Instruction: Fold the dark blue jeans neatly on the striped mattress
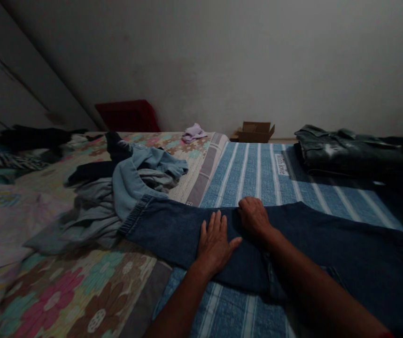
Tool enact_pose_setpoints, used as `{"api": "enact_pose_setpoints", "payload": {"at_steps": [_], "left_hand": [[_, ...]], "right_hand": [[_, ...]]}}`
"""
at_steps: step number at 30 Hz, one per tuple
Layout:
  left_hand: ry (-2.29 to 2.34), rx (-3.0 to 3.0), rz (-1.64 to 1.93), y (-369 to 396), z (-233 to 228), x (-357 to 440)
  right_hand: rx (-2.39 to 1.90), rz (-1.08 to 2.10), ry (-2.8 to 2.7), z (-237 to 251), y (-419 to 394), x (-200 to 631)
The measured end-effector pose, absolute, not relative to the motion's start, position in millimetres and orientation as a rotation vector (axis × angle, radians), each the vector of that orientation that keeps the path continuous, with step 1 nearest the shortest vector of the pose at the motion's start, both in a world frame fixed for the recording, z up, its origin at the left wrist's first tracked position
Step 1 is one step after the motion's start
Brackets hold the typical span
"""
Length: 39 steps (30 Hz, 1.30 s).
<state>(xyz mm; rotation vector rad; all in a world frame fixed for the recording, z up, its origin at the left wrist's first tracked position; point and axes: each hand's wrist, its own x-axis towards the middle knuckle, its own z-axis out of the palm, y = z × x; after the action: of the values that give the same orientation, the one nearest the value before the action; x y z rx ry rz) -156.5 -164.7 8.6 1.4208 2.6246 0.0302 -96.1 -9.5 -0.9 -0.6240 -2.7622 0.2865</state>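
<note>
A pair of dark blue jeans (pixel 176 227) lies stretched sideways across the bed, its gathered elastic end at the left and the wider part at the right. My left hand (pixel 215 244) rests flat on the denim, fingers spread and thumb out to the side. Just right of it, my right hand (pixel 254 216) is closed at the far edge of the jeans, its fingertips curled under out of sight. The gathered end touches a loose heap with a light blue denim garment (pixel 127 180) and a grey garment (pixel 96 206).
Under the jeans are a blue striped cover (pixel 235 173) and a floral sheet (pixel 53 295). Folded dark denim (pixel 349 150) is stacked at the right. A pale pink garment (pixel 11 216) lies left. Behind are a small lilac cloth (pixel 193 133), a cardboard box (pixel 256 132) and a red object (pixel 127 116).
</note>
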Motion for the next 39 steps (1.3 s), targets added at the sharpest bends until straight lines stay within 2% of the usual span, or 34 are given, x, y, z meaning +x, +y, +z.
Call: {"api": "enact_pose_setpoints", "payload": {"at_steps": [8, 15, 20, 30, 39], "left_hand": [[2.592, 1.467, 0.026, -166, 12, -163], [2.504, 1.538, 0.112, -173, 16, -176], [2.614, 1.527, 0.120, -183, 6, -180], [2.716, 1.572, -0.018, -180, -6, -189], [2.705, 1.538, -0.020, -173, -2, -195]], "right_hand": [[-0.265, 0.398, -2.959, 15, -40, -87], [-0.295, 0.456, -2.979, 9, -44, -84], [-0.327, 0.493, -2.981, 15, -44, -85], [-0.358, 0.628, -2.968, 55, -45, -60], [-0.341, 0.608, -2.876, 12, -58, -51]]}}
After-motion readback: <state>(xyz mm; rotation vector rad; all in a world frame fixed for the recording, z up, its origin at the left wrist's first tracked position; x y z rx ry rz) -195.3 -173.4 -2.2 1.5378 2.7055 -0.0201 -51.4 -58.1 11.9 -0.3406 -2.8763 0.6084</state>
